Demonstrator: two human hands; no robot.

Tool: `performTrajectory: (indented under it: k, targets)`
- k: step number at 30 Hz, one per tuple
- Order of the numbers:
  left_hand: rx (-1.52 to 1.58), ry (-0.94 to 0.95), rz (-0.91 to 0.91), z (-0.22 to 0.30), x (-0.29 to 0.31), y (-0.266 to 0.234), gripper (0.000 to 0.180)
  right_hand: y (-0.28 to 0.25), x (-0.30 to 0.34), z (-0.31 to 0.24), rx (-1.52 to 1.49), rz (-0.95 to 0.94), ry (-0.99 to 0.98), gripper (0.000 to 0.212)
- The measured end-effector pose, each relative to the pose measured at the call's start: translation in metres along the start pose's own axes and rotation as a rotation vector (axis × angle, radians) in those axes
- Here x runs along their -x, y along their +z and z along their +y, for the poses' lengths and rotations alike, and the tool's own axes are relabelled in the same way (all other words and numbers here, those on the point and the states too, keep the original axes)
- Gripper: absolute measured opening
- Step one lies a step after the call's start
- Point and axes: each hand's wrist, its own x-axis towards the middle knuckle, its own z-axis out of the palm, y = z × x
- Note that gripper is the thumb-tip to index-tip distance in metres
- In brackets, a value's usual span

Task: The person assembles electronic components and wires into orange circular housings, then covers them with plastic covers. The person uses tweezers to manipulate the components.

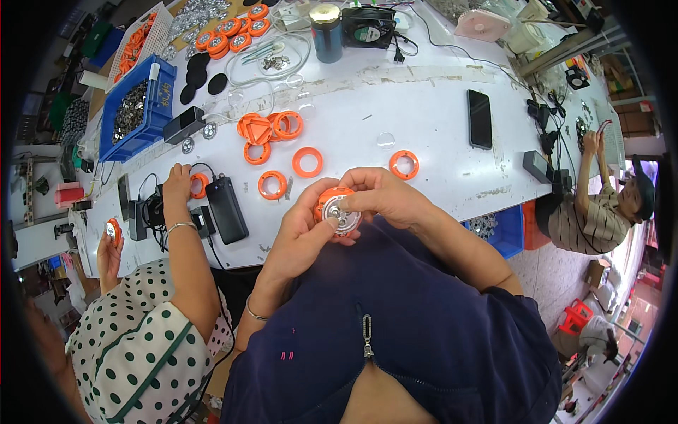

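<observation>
Close in front of my body, both hands hold a round orange puck light point(340, 214) with a silver reflector face turned up. My left hand point(296, 237) wraps its left and lower side, thumb on the face. From the right, my right hand point(388, 196) grips the rim, its fingers pressing on the silver face. Beyond my hands lie loose orange rings: one ring point(296, 168) straight ahead, another ring point(262, 191) to its left and a third ring point(414, 166) to the right. Farther back is a cluster of orange rings point(296, 126) with a triangular orange piece.
A co-worker's hand point(176, 187) reaches onto the table at left, near a black power bank point(227, 210). A blue bin point(161, 95) of metal parts, black discs point(217, 84), a jar point(326, 39) and a fan point(368, 28) stand farther back. A phone point(479, 119) lies right.
</observation>
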Motion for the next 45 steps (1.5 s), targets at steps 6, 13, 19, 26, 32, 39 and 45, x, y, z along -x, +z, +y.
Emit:
performTrajectory:
  k: [6,13,19,26,32,39,45]
  targets:
    - [0.095,-0.009,-0.022,0.003,-0.001,-0.003,0.045,0.002,-0.001,-0.002,-0.120,-0.036,0.061,0.017]
    - [0.068,0.012,-0.023,-0.001,-0.001,-0.005,0.050,0.005,-0.001,-0.001,-0.116,-0.043,0.010,0.018]
    - [0.090,0.007,-0.015,-0.006,-0.002,-0.010,0.053,0.003,-0.005,0.005,-0.135,-0.067,0.016,0.018]
    - [0.178,-0.009,-0.052,-0.005,-0.010,-0.011,0.047,0.000,0.000,0.007,-0.229,-0.014,-0.016,0.021]
    - [0.188,0.027,0.039,-0.003,0.002,-0.009,0.047,0.004,0.006,0.000,-0.111,-0.086,-0.072,0.027]
    - [0.132,0.041,0.024,-0.004,-0.001,-0.009,0.048,0.009,0.010,-0.009,-0.001,-0.029,-0.082,0.030]
    - [0.143,0.058,0.051,-0.007,0.004,-0.008,0.048,0.017,0.012,-0.012,0.040,0.032,-0.042,0.030]
